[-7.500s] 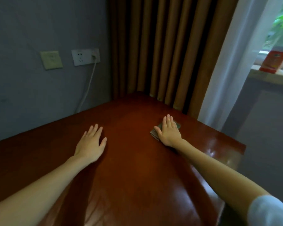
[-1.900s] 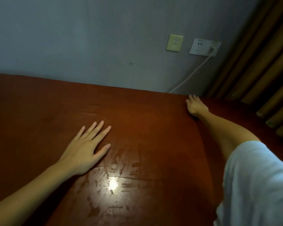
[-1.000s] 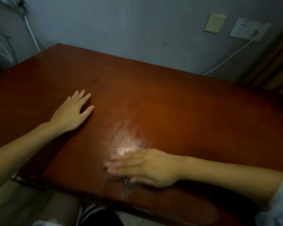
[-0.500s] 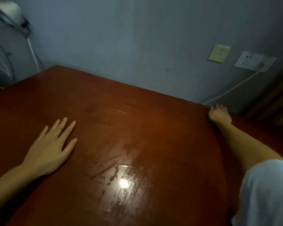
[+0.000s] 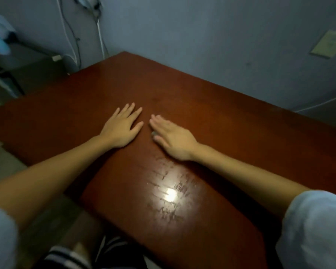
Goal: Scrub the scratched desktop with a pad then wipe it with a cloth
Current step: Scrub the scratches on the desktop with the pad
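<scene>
The red-brown wooden desktop [image 5: 231, 121] fills the middle of the head view. A worn, scratched patch [image 5: 169, 195] near its front edge shines under a light. My left hand [image 5: 122, 129] lies flat on the wood, fingers spread, holding nothing. Just to its right, my right hand [image 5: 173, 138] presses palm-down on the scrubbing pad [image 5: 153, 134]. Only a small grey corner of the pad shows under the fingers. The right hand is blurred. No cloth is in view.
A grey wall runs behind the desk, with a pale wall plate [image 5: 330, 43] at the right and a white cable [image 5: 318, 103] below it. Cables [image 5: 74, 35] hang at the back left above dark furniture [image 5: 8, 65]. A striped shoe [image 5: 70, 257] shows below the desk's front edge.
My right hand has swept from the desk's far right edge back to the middle, beside my left hand. The view has swung to the left and down.
</scene>
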The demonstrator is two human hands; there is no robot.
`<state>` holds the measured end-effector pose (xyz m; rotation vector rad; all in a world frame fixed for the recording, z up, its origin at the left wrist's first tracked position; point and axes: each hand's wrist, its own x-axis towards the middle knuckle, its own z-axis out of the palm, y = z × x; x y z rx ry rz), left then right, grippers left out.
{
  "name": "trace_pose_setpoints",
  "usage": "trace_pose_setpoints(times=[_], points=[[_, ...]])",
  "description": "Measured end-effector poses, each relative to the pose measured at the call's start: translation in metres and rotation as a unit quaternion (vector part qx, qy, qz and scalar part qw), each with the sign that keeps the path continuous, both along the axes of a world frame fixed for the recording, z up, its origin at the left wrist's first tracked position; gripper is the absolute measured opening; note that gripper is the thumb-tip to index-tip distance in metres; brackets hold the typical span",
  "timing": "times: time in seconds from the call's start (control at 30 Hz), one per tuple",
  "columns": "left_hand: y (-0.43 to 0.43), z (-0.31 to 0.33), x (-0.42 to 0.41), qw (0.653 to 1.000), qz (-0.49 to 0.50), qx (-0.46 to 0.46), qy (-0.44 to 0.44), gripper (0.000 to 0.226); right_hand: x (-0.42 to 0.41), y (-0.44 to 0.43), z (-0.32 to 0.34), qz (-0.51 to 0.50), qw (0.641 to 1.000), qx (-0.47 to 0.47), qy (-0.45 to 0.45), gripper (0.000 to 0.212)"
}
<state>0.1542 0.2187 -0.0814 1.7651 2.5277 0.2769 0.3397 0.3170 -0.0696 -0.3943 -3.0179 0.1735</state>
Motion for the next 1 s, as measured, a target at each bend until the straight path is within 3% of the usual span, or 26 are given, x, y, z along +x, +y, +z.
trace_pose_setpoints(times=[0.2, 0.3, 0.4, 0.47, 0.57, 0.63, 0.7, 0.77, 0.8, 0.87, 0.93, 1.0], points=[[-0.011, 0.01, 0.01, 0.998, 0.007, 0.041, -0.055, 0.05, 0.068, -0.151, -0.008, 0.207, 0.978, -0.019, 0.01, 0.061], [-0.013, 0.009, 0.014, 0.998, 0.01, 0.035, -0.054, 0.051, 0.089, -0.172, -0.004, 0.276, 0.961, -0.005, -0.001, 0.056], [-0.013, 0.008, 0.013, 0.998, 0.007, 0.032, -0.047, 0.051, 0.096, -0.15, 0.0, 0.258, 0.964, -0.059, -0.003, 0.052], [-0.011, 0.005, 0.011, 0.998, 0.004, 0.034, -0.043, 0.051, 0.103, -0.106, 0.004, 0.168, 0.983, -0.077, 0.013, 0.049], [-0.009, 0.0, 0.008, 0.998, 0.013, 0.041, -0.035, 0.051, 0.123, 0.004, 0.004, -0.062, 0.996, -0.047, 0.05, 0.049], [-0.008, -0.002, 0.007, 0.998, 0.016, 0.047, -0.029, 0.051, 0.146, 0.091, 0.006, -0.258, 0.964, -0.039, 0.052, 0.046], [-0.007, -0.003, 0.006, 0.998, 0.019, 0.051, -0.027, 0.051, 0.164, 0.158, 0.012, -0.43, 0.9, -0.056, 0.05, 0.047], [-0.007, -0.003, 0.006, 0.998, 0.021, 0.054, -0.026, 0.051, 0.159, 0.186, 0.013, -0.51, 0.857, -0.066, 0.029, 0.05], [-0.007, -0.003, 0.006, 0.998, 0.022, 0.057, -0.026, 0.051, 0.146, 0.184, 0.012, -0.502, 0.862, -0.068, 0.025, 0.051], [-0.007, -0.002, 0.006, 0.998, 0.019, 0.059, -0.03, 0.05, 0.108, 0.151, 0.01, -0.41, 0.91, -0.065, 0.021, 0.054], [-0.007, -0.002, 0.007, 0.998, 0.018, 0.057, -0.031, 0.05, 0.072, 0.089, 0.01, -0.26, 0.965, -0.046, -0.001, 0.056], [-0.006, -0.001, 0.007, 0.998, 0.015, 0.051, -0.029, 0.051, 0.051, 0.017, 0.009, -0.078, 0.997, 0.009, -0.008, 0.058]])
